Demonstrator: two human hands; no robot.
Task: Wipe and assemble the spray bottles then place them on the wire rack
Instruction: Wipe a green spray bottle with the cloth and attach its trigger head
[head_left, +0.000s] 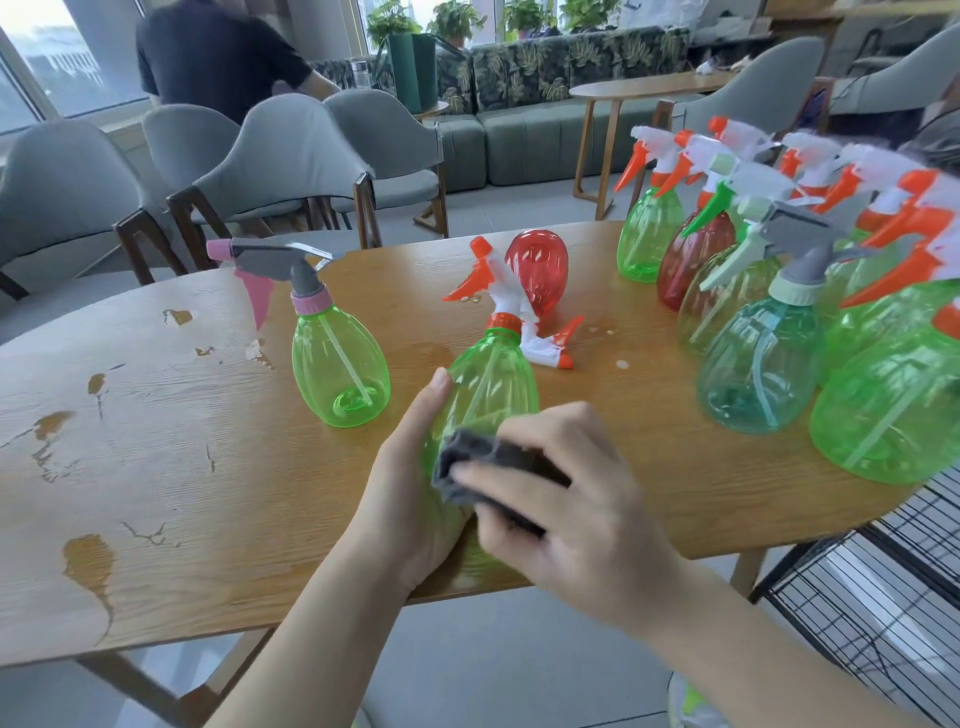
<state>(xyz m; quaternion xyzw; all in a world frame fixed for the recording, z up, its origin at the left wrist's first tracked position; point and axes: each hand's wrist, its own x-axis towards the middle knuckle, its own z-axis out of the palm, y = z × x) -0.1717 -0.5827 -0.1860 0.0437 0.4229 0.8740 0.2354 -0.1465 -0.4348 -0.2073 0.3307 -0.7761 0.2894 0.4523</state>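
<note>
Here left hand (410, 499) cradles bottle (488, 384), right hand (561, 499) pinching cloth (483, 470).

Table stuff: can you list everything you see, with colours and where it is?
Held spray bottle: one, green, orange-white head, tilted, centre.
Cloth: one, dark grey, against the held bottle.
Standing bottle: one, green, grey-pink head, left.
Red bottle: one, headless, lying behind.
Loose spray head: one, orange-white, on table.
Bottle group: several, green, red, teal, right.
Wire rack: black, lower right.
Left hand: grips held bottle.
Right hand: holds cloth.
</note>
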